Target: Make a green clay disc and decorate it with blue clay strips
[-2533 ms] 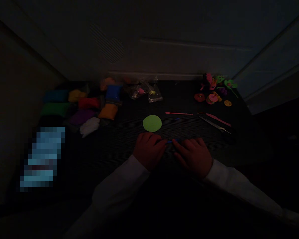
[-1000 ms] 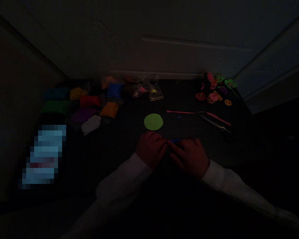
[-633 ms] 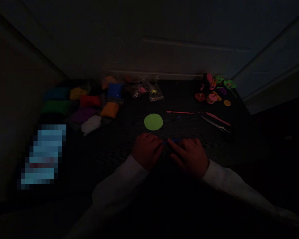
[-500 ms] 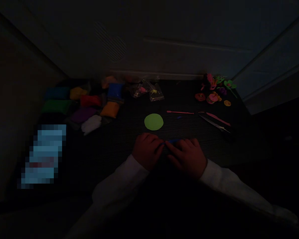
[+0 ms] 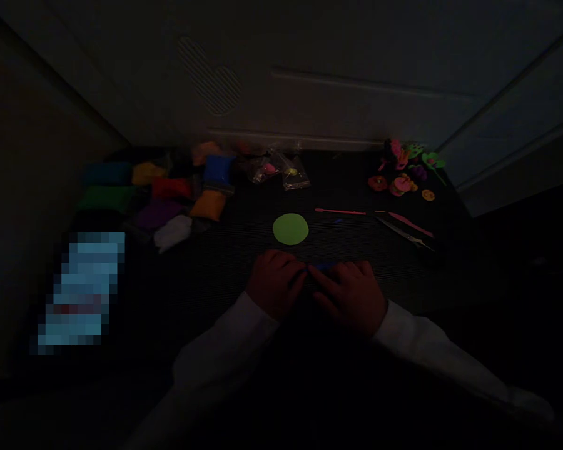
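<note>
A thin strip of blue modelling clay (image 5: 325, 267) lies across the dark tabletop between my hands. My left hand (image 5: 274, 284) is closed, with its thumb and index fingertip at the strip's left end. My right hand (image 5: 351, 294) has its bent fingers over the right part of the strip, the index fingertip close to the left hand's. The fingers cover much of the strip, and the dim light blurs the exact contact. Just beyond the left hand lies a flat green clay disc (image 5: 290, 229), touched by neither hand.
Bags of coloured clay (image 5: 171, 187) are heaped at the left, near a pixelated lit screen (image 5: 82, 287). Small clear bags (image 5: 294, 176) lie at the back. Pink modelling tools (image 5: 340, 211), scissors (image 5: 401, 232) and a blue scrap (image 5: 338, 221) lie to the right. Clay figures (image 5: 402, 184) stand behind them.
Both hands have shifted very slightly left along with the blue clay, still in the same pose. The view has tilted a little. Nothing has been let go.
</note>
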A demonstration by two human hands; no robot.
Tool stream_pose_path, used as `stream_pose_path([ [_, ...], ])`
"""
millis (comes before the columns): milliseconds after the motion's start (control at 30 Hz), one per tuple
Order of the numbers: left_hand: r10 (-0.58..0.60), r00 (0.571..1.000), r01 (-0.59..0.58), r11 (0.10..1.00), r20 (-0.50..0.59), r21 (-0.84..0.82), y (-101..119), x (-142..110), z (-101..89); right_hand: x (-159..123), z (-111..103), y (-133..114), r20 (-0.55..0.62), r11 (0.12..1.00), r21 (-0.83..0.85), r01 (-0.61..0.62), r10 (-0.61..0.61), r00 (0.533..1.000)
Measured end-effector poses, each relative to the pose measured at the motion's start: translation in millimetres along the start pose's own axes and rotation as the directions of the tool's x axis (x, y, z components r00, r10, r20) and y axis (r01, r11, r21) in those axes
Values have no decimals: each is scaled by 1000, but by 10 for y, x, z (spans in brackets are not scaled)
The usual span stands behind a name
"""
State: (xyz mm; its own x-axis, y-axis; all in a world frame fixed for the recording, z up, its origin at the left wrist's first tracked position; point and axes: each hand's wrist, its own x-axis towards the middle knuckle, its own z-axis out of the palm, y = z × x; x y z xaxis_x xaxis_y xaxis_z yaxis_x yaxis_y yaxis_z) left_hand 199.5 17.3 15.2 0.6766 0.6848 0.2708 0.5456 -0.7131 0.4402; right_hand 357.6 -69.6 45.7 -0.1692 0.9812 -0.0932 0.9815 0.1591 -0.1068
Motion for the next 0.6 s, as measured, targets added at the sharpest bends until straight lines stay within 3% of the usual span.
stream_pose_path([
  [600,-17,1000,16,999,-26,-42,-22,-48,-30,38,26,-95,-23,1000,1,18,-18,1000],
])
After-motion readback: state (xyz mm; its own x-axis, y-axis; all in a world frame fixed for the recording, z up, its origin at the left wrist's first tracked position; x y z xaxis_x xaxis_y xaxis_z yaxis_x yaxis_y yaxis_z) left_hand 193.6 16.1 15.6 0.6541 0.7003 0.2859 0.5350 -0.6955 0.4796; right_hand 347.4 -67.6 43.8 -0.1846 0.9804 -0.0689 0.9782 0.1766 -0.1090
